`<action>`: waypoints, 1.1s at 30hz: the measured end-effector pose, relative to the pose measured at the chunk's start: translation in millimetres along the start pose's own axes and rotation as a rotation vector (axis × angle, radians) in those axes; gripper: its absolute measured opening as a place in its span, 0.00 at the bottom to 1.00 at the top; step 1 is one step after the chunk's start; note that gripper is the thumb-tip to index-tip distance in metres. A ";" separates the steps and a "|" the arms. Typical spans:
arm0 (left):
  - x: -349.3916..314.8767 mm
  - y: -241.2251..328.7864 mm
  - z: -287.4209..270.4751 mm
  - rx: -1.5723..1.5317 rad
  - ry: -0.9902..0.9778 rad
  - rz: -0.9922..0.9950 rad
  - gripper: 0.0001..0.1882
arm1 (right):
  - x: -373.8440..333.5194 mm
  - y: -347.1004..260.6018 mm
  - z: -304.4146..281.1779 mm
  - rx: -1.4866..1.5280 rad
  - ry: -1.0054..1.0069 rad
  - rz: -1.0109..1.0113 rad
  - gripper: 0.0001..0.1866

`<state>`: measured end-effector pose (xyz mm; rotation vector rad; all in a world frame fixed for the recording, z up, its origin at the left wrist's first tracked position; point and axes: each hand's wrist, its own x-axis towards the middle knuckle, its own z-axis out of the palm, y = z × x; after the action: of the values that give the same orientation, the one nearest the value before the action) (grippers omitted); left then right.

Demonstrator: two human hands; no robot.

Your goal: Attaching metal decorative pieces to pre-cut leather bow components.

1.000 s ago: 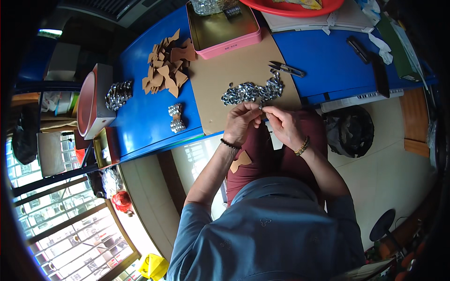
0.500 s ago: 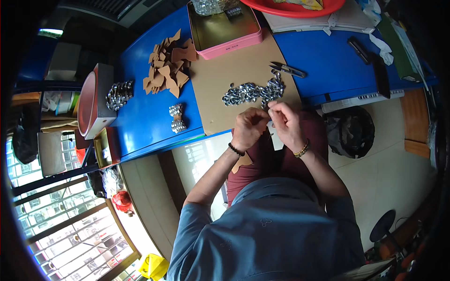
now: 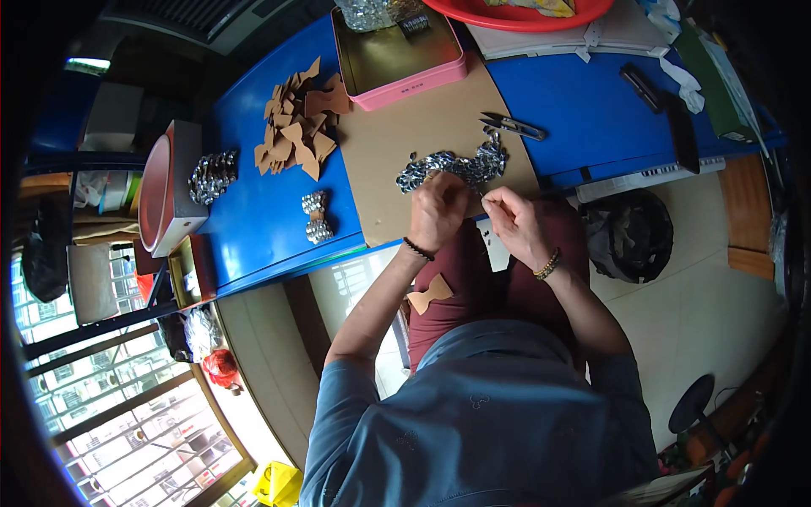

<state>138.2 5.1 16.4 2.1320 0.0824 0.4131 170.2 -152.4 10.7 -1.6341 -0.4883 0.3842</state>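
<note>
Left hand [image 3: 439,211] and right hand [image 3: 517,228] are slightly apart, fingers curled; grip undetermined. Pink tin [image 3: 414,88] at their eleven o'clock contains crinkled plastic [image 3: 363,14]. Shiny silver beads [image 3: 465,167] lie heaped at twelve.

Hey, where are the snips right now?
In the head view, the snips lie right of centre, across the right edge of the brown sheet, just beyond the silvery pieces.

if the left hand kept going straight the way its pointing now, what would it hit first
Probably the pile of silvery beads, just beyond the left hand. The hand overlaps the pile's near edge in view, so whether they already touch is unclear.
</note>
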 end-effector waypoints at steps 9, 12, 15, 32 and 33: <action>-5.5 13.3 -13.0 -0.927 -0.168 -0.611 0.01 | -0.5 -5.3 0.7 -0.131 -0.029 -0.051 0.07; -8.0 14.4 -12.1 -0.996 -0.176 -0.625 0.02 | -1.6 -7.4 1.0 -0.153 -0.002 -0.086 0.07; -9.8 14.6 -9.5 -1.034 -0.196 -0.610 0.02 | -1.9 -12.0 -0.1 -0.159 -0.006 -0.061 0.07; -15.1 12.8 -1.9 -0.988 -0.092 -0.616 0.09 | -1.2 -9.9 1.3 -0.145 0.001 -0.037 0.06; -15.1 13.2 -2.2 -0.983 -0.097 -0.623 0.08 | -1.2 -9.4 1.3 -0.145 0.001 -0.036 0.06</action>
<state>122.0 -3.9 24.4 1.0688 0.3887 -0.0436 167.7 -151.1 19.8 -1.7627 -0.5548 0.3267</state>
